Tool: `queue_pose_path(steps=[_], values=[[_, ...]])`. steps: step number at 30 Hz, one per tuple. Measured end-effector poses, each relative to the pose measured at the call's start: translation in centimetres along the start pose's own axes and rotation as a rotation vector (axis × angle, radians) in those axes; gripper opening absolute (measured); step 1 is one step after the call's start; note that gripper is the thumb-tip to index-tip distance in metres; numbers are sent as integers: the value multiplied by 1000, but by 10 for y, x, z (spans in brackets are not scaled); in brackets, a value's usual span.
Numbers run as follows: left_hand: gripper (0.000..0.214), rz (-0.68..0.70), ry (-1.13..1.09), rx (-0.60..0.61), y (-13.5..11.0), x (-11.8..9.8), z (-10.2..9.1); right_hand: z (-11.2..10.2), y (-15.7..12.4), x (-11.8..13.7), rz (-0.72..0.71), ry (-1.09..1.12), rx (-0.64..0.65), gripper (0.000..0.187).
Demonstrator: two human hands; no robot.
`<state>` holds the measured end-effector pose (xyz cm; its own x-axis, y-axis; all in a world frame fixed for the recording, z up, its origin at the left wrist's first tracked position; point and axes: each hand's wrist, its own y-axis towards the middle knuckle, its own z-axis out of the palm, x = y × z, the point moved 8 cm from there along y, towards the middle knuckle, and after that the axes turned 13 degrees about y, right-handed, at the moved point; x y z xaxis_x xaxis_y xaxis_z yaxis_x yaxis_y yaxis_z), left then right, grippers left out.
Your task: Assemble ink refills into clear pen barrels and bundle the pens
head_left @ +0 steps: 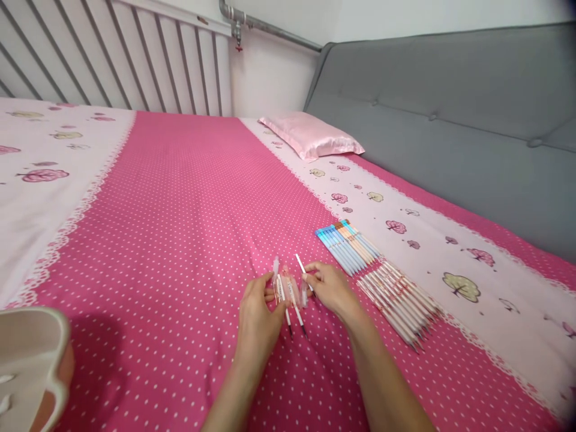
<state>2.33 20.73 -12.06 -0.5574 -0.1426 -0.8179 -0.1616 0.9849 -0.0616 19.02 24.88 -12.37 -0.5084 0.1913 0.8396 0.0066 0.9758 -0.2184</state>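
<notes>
On the bed (189,198), between the person's hands, two pens (297,314) are lying almost side by side, overlapping some clear pinkish plastic (286,275), their dark tips pointing back toward the wearer. The right hand (327,287) is pinching a third pen (300,264) between thumb and fingers, slanting it just beside the plastic. The left hand (260,303) is curling at the plastic's other edge, its thumb resting near the two pens; the plastic is showing blurred and half covered, so I cannot tell whether those fingers are gripping it or only steadying it. Should the pinch be loosening, the third pen could be slipping out and rolling across the soft cloth. If the left hand is pressing unevenly, the plastic may be buckling and tipping the two pens apart. Just beyond the right wrist, pale pens (399,300) and coloured pens (346,247) are lying in rows; a careless forearm could be sweeping the nearer ones askew.
</notes>
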Motion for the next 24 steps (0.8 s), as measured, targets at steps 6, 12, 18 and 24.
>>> queue_pose_path(steps=[6, 12, 18, 24], values=[[42, -39, -11, -15, 0, 2, -5, -8, -6, 7, -20, -113, -56, 23], [43, -78, -37, -2, -1, 8, -4, -10, -5, 2, -16, -28, -49, 22], [46, 4, 30, -68, 2, 8, -14, -21, -5, 0, -40, -160, -94, 16], [36, 150, 355, -203, 3, -6, -24, -20, -4, -1, -9, -196, -79, 16]])
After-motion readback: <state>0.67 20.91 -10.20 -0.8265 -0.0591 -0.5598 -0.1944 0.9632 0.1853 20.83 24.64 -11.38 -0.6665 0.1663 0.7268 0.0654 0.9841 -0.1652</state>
